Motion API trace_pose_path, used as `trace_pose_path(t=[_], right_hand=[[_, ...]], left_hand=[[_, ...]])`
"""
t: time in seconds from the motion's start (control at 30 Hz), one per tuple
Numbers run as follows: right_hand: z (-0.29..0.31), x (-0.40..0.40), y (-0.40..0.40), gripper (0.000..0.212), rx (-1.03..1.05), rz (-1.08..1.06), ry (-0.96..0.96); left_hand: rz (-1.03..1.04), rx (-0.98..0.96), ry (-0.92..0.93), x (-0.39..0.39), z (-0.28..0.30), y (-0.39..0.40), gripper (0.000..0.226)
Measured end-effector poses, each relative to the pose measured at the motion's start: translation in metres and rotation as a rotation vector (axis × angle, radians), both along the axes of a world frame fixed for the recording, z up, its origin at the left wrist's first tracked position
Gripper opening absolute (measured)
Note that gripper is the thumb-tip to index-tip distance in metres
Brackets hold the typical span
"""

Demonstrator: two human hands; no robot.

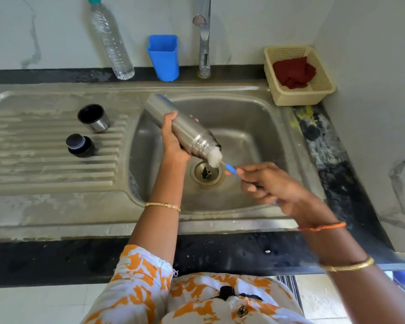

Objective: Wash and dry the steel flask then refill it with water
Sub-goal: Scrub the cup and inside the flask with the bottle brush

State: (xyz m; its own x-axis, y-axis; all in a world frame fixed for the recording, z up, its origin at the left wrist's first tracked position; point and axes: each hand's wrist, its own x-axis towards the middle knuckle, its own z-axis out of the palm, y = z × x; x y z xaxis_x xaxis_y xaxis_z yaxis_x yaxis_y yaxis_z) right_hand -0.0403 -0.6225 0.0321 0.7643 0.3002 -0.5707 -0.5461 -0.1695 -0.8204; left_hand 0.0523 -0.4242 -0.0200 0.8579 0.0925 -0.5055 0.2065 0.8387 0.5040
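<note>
Steel fills most of the view: a steel flask is held tilted over the basin of the sink, its mouth pointing down toward the drain and its base raised toward the sink's back edge. The left hand grips the flask around its middle, fingers wrapped behind the body, forearm rising from the sink's front edge. The right hand pinches the blue handle of a bottle brush, whose white bristles sit at the flask's mouth (the hand is somewhat blurred). On the ribbed drainboard at the sink's left side stand the flask's steel cup and, just in front of it, the black stopper, both apart from the flask. A red cloth lies in a cream basket at the counter's back right corner.
</note>
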Motion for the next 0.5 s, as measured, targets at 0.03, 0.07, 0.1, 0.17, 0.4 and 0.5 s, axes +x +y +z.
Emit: trace_pose_path(t=[0.03, 0.07, 0.1, 0.17, 0.4, 0.5], right_hand=[[0.004, -0.005, -0.009, 0.025, 0.058, 0.008, 0.058], [0.005, -0.007, -0.016, 0.026, 0.09, 0.018, 0.096], [0.005, -0.007, -0.021, 0.026, 0.112, 0.028, 0.131], [0.003, -0.001, -0.017, 0.027, 0.181, 0.022, 0.223], [0.001, -0.002, 0.003, 0.026, 0.4, -0.073, 0.348], [0.002, -0.012, -0.012, 0.029, 0.397, -0.081, 0.366]], left_hand=[[0.028, -0.042, -0.056, 0.003, -0.001, 0.004, 0.032], [0.047, -0.071, -0.096, 0.005, -0.002, 0.007, 0.034], [0.054, -0.096, -0.127, 0.006, -0.004, 0.007, 0.037], [0.042, -0.126, -0.166, 0.006, -0.008, 0.004, 0.042], [-0.03, -0.112, -0.191, 0.008, -0.013, -0.003, 0.06], [-0.038, -0.134, -0.219, 0.013, -0.013, 0.006, 0.064]])
